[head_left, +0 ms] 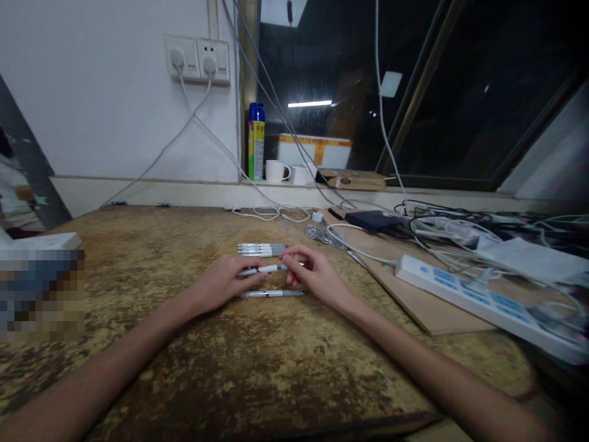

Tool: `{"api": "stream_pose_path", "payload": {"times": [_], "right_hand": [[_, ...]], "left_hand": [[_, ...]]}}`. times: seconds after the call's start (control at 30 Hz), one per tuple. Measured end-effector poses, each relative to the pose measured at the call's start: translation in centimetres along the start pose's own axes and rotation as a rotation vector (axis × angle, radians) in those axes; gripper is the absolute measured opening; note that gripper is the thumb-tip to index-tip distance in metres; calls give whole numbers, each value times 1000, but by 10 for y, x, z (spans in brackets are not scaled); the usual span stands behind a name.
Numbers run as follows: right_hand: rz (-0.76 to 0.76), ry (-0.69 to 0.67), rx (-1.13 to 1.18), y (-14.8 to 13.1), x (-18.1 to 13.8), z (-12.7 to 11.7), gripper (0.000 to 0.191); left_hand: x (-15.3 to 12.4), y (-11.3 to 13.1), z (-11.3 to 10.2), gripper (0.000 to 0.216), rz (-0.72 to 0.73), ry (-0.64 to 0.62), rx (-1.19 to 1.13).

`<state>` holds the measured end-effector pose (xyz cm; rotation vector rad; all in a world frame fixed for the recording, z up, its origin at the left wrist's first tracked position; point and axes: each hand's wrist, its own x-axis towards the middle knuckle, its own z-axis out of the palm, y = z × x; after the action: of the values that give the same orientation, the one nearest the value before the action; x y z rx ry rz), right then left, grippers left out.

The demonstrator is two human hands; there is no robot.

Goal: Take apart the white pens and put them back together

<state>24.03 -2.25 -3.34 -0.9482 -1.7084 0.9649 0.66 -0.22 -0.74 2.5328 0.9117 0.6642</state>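
A white pen (269, 269) is held level above the worn table, one end in each hand. My left hand (227, 277) pinches its left end between thumb and fingers. At the other end, my right hand (309, 270) closes thumb and fingertips around the pen's darker tip. Just beyond the hands, several white-and-grey pens (261, 249) lie side by side in a row. Nearer to me, another white pen (272, 294) rests flat on the table, parallel to the held one. My fingers cover parts of the held pen.
The worn table (257, 368) spreads around my arms. To the right lie a brown board (442, 307), a white power strip (464, 294) and tangled cables. A small plastic bag (324, 234) sits behind my right hand. A mug (277, 171) and spray can (256, 141) stand on the sill.
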Motion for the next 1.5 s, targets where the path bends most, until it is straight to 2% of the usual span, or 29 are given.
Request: {"api": "stream_pose_path", "payload": {"times": [0.23,0.37,0.57,0.73,0.93,1.07,1.23,1.4,1.5], "right_hand": [[-29,-1,-15,-2,-1,1,24],[39,-57,73,-1,-1,2,28],[-17,-3,17,-2,-1,1,25],[56,-49,56,-6,-2,2,30],[-68,30,-29,-5,0,2,21],[-5,-25,22,-2,0,3,24],[-81,41,-58,-3,0,3,21],[-19,-41,10,1,1,2,26],[-50,-22,-13,1,2,0,22]], "left_hand": [[1,-2,-1,30,4,38,19],[1,-2,0,29,13,34,14],[0,0,-1,33,13,56,20],[0,2,-2,32,-2,52,22],[1,-1,0,29,-7,53,17],[0,-2,0,29,5,48,12],[0,0,-2,31,0,49,34],[0,1,-2,31,7,36,53],[-1,2,-2,31,6,45,31]]}}
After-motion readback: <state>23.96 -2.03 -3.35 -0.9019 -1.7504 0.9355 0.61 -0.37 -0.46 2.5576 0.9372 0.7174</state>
